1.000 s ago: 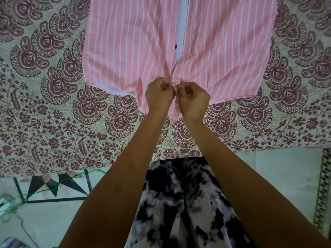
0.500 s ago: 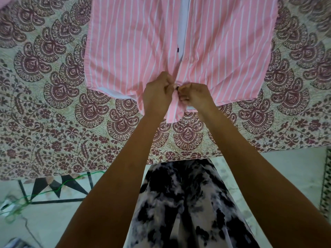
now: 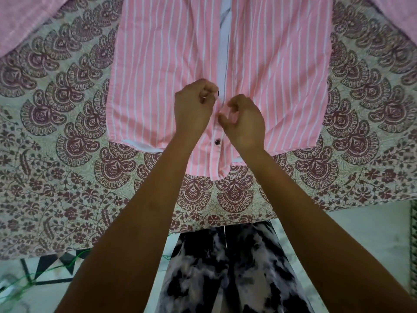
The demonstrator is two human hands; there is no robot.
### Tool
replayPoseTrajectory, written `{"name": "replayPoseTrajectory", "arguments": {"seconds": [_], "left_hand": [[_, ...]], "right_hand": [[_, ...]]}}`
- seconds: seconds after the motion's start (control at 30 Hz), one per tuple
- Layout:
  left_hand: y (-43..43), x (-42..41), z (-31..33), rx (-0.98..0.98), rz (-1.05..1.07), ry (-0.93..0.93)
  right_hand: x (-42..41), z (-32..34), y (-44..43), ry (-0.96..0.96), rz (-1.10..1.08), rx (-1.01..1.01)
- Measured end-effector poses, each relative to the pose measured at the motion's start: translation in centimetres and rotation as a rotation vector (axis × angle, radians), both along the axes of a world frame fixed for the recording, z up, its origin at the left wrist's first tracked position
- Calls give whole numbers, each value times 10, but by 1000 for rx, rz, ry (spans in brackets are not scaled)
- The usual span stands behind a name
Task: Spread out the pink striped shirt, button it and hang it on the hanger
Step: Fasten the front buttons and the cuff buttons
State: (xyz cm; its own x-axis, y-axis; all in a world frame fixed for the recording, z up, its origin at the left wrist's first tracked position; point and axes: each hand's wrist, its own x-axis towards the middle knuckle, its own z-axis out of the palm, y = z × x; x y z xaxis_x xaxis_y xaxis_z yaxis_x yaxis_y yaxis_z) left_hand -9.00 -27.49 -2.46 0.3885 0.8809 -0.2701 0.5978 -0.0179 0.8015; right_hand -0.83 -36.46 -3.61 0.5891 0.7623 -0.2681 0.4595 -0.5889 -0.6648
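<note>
The pink striped shirt (image 3: 158, 71) lies flat on the bed, hem toward me. Its lowest dark button (image 3: 217, 141) is fastened, and the front stands open above it, showing white lining (image 3: 224, 53). My left hand (image 3: 194, 107) pinches the left front edge beside the second dark button (image 3: 218, 93). Just across the opening, my right hand (image 3: 244, 119) pinches the right front edge with thumb and forefinger. No hanger is in view.
A cream bedsheet with maroon paisley print (image 3: 67, 177) covers the bed; its edge runs near my legs. Plain pink cloth (image 3: 24, 16) lies at the far left corner. A green cord (image 3: 45, 271) trails on the tiled floor at the lower left.
Both hands have left the lowest button, which now shows fastened, and moved up the shirt front to the second button. The hem lies flatter.
</note>
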Motion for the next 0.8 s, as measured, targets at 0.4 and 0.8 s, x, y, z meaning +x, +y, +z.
{"name": "replayPoseTrajectory", "arguments": {"seconds": [0.4,0.8], "left_hand": [[16,11,-35,1,-149,289],[20,21,-33,188,-350,503]], "right_hand": [[0,-14,7,-149,-33,-339],[-1,-25,9,123,-327,-19]]}}
